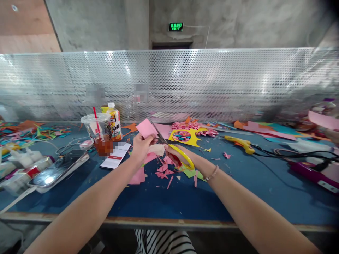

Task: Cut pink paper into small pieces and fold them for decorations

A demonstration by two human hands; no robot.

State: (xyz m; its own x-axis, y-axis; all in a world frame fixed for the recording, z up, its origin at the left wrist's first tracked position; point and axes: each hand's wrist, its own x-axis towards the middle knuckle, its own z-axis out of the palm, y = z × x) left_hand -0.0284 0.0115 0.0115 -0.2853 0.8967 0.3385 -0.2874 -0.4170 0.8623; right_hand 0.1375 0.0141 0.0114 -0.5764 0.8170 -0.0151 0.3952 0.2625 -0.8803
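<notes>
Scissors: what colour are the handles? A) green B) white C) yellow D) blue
C, the scissors in the right hand have yellow handles, and their blades meet the pink paper held by the left hand.

the lower part of the pink paper (146,127) sits hidden behind the left hand (141,146). the right hand (177,154) covers much of the scissors (173,149) handles. print on the bottle (115,121) and the slip (116,155) is smeared out. the purple tool (312,173) runs off the right edge, and the phone (57,171) screen shows only glare.
</notes>
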